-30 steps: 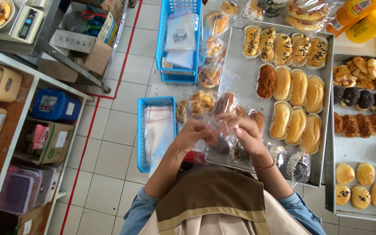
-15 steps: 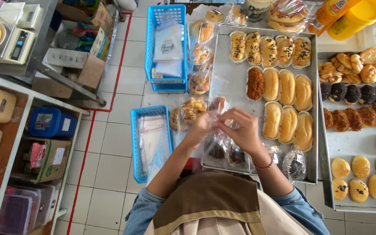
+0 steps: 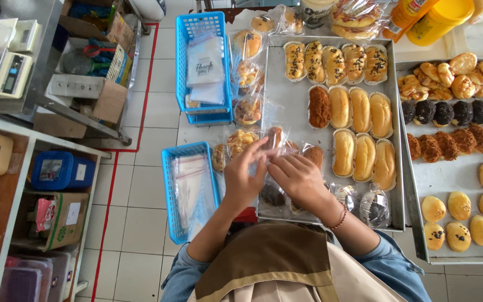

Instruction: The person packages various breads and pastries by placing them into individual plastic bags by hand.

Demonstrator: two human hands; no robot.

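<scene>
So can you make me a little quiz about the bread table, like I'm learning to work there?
1. True or false: the left hand and right hand are together on a clear bag with a bun in it.
2. What colour is the basket beside the left hand? A red, B blue, C green.
3. Fill in: the long buns lie on a metal ____.

Key: 1 true; 2 B; 3 tray.

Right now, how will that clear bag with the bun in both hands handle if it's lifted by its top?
Probably floppy: the clear bag is thin film, creased between the left hand and right hand. Likely light, bottom-heavy. The bun inside looks soft, so squeezing may dent it.
</scene>
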